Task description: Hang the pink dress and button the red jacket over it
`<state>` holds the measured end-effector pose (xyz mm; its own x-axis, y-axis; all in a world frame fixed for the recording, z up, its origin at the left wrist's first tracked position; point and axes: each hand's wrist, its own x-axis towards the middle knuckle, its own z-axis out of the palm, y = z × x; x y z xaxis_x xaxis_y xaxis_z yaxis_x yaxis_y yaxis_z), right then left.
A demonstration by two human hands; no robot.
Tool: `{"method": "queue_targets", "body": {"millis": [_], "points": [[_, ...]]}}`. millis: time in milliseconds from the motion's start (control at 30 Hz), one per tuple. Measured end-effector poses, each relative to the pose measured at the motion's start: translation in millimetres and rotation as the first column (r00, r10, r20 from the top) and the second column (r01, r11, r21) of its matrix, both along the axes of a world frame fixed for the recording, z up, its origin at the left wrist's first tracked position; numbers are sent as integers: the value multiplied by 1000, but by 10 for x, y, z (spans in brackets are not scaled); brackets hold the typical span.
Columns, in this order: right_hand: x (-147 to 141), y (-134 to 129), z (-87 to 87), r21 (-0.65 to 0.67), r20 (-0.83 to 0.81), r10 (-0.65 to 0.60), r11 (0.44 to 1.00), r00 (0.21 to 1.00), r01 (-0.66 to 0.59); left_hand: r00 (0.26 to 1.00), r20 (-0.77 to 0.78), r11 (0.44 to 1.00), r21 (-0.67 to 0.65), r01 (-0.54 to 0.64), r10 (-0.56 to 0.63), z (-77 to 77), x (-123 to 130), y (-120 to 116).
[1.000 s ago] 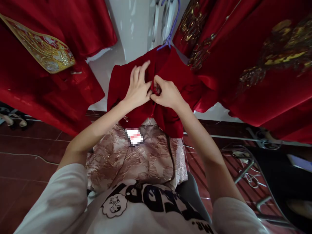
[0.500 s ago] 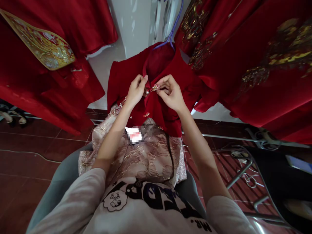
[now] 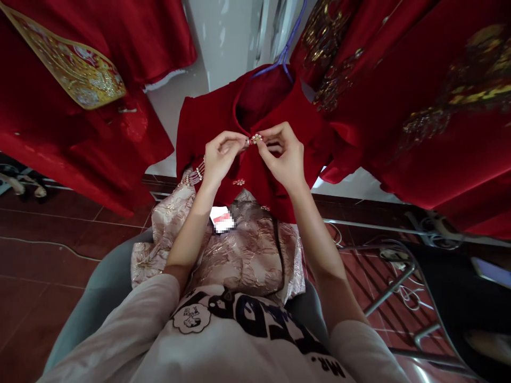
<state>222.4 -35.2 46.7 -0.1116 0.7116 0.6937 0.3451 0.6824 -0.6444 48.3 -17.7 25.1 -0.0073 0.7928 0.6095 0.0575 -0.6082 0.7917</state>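
Observation:
A red velvet jacket [image 3: 211, 114] hangs from a purple hanger [image 3: 284, 56] in front of me. At its collar, my right hand [image 3: 283, 154] pinches a gold and pearl flower clasp [image 3: 256, 139]. My left hand [image 3: 221, 154] meets it from the other side, thumb and finger pressed together on the jacket's front edge by the clasp; the fingertips partly hide what they grip. Lower on the jacket front is a second flower clasp [image 3: 238, 182]. A shiny pink-gold brocade garment [image 3: 239, 255] lies over my lap, with a white and red tag [image 3: 222, 218] on it.
Red garments [image 3: 151, 48] with gold embroidery hang at the left, and more [image 3: 399, 106] at the right. A black chair [image 3: 447, 298] with a phone [image 3: 493, 272] on it stands at the right, near white cables [image 3: 407, 295]. Shoes [image 3: 24, 186] are at the far left.
My left hand has turned and its fingertips have come in to meet the clasp. The two jacket edges at the collar are now closer together. The view has shifted slightly.

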Motion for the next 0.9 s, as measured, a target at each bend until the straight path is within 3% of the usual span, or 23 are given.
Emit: {"method": "queue_targets", "body": {"millis": [333, 633, 900], "points": [[-38, -174, 36, 9, 14, -32, 999, 999, 32, 997, -65, 997, 65, -47, 51, -16, 69, -80], [-50, -97, -25, 2, -34, -62, 998, 998, 62, 991, -99, 989, 124, -82, 95, -48, 109, -115], [-12, 149, -226, -56, -97, -20, 998, 995, 15, 949, -175, 937, 281, -208, 263, -51, 157, -151]]}}
